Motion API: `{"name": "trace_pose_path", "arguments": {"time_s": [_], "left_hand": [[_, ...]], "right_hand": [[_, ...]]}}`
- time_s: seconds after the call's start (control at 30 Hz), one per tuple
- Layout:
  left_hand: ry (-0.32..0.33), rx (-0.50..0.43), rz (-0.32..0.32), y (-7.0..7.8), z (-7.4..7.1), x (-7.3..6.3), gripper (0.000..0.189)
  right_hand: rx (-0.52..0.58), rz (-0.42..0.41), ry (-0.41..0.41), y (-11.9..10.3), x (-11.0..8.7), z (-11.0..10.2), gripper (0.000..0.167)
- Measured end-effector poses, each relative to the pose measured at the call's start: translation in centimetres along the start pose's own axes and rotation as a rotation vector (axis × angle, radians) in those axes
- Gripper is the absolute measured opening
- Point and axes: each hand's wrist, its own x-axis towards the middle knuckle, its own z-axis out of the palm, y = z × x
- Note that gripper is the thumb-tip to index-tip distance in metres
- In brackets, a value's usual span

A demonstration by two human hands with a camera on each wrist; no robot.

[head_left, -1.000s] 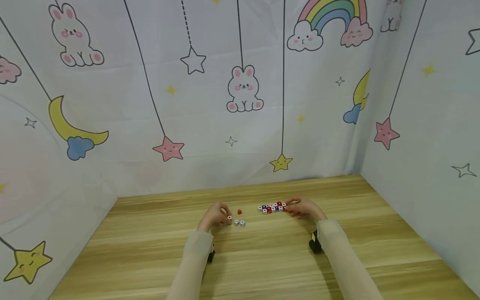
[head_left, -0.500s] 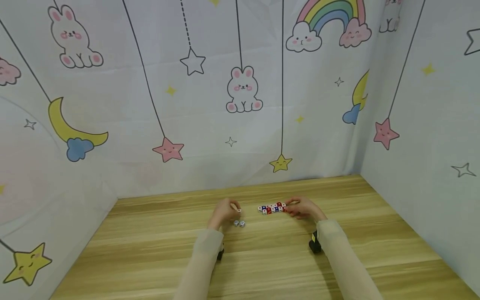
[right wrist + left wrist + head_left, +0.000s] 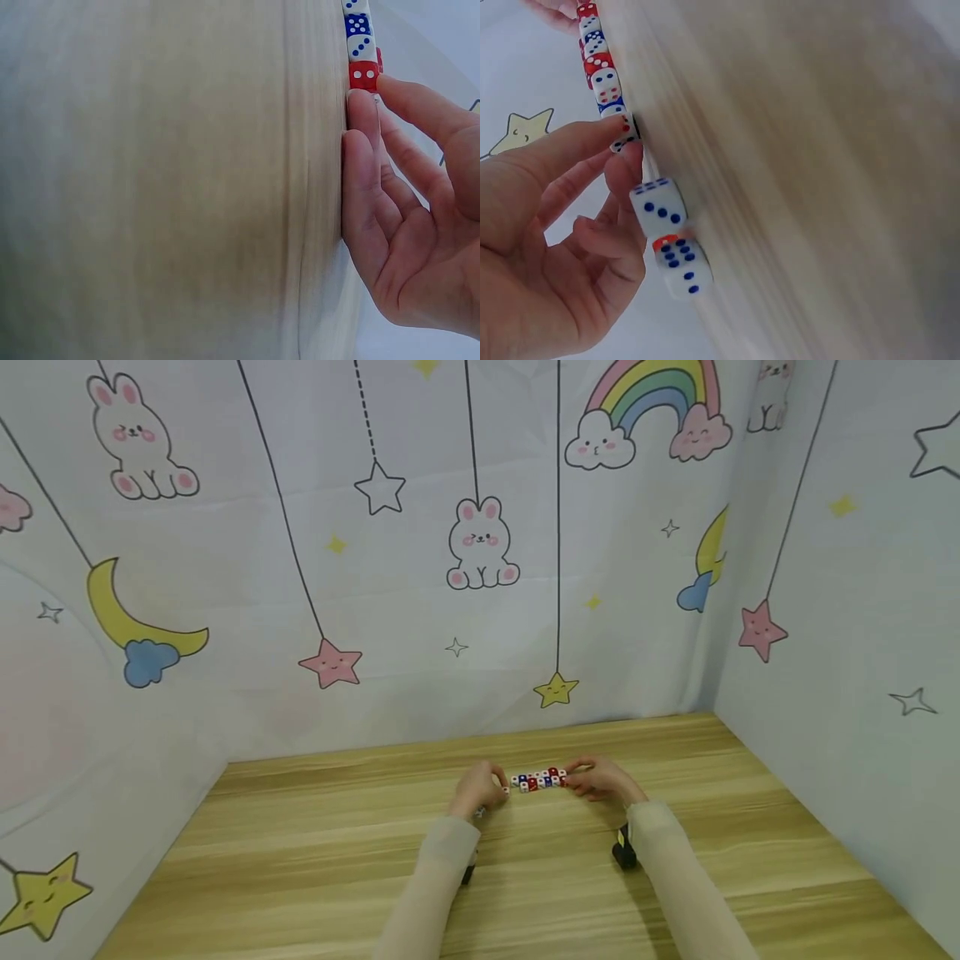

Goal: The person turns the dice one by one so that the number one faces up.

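My left hand (image 3: 480, 789) pinches a white die (image 3: 624, 140) between thumb and forefinger, just beside the left end of a double row of dice (image 3: 534, 783). Red, white and blue dice make up that row, packed side by side. At its right end my right hand (image 3: 602, 778) rests on the table, its fingertips touching the end dice; a red die (image 3: 364, 76) shows there in the right wrist view. Two loose white dice, one nearer (image 3: 681, 268) and one farther (image 3: 658, 208), sit below the left hand in the left wrist view, with a bit of red behind them.
The wood-grain table (image 3: 337, 860) runs back to a white cloth wall (image 3: 405, 693) printed with rabbits, stars and moons. Another cloth wall (image 3: 840, 760) borders the right side. A black wrist camera (image 3: 624, 849) is strapped under the right sleeve.
My left hand has moved right, carrying the white die from beside the loose dice to the row's left end. The right hand stays at the other end; the head view shifted slightly.
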Motion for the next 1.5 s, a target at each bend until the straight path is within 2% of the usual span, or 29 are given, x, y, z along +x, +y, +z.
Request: {"name": "trace_pose_path", "arguments": {"time_s": [0.1, 0.3, 0.5, 0.73, 1.0, 1.13, 1.27, 1.4, 1.5], "left_hand": [[0.009, 0.018, -0.018, 0.2, 0.2, 0.2, 0.012], [0.013, -0.064, -0.031, 0.4, 0.0, 0.2, 0.023], [0.055, -0.001, -0.038, 0.6, 0.1, 0.1, 0.021], [0.084, 0.029, -0.033, 0.8, 0.6, 0.1, 0.017], [0.078, -0.007, -0.015, 1.2, 0.6, -0.3, 0.019], [0.031, -0.108, -0.035, 0.9, -0.1, -0.7, 0.021], [0.004, -0.217, -0.042, 0.2, -1.5, -1.0, 0.022], [0.025, -0.218, -0.028, -1.1, -3.1, -1.3, 0.018], [0.048, -0.210, -0.051, -2.4, -4.2, -1.6, 0.016]], "right_hand": [[0.004, 0.003, 0.000, -0.1, 0.1, 0.1, 0.033], [0.008, 0.009, 0.006, -0.1, 0.1, 0.1, 0.032], [0.006, 0.019, 0.010, -0.1, 0.0, 0.1, 0.032], [0.003, 0.012, 0.010, -0.2, 0.0, 0.2, 0.032], [0.000, 0.014, 0.016, -0.2, -0.2, 0.2, 0.032], [0.002, 0.007, 0.004, -0.2, -0.2, 0.3, 0.032], [0.016, 0.008, -0.005, -0.2, -0.1, 0.3, 0.032], [0.029, 0.019, -0.015, -0.2, -0.1, 0.1, 0.033], [0.027, 0.020, -0.032, -0.1, -0.2, -0.1, 0.034]]}}
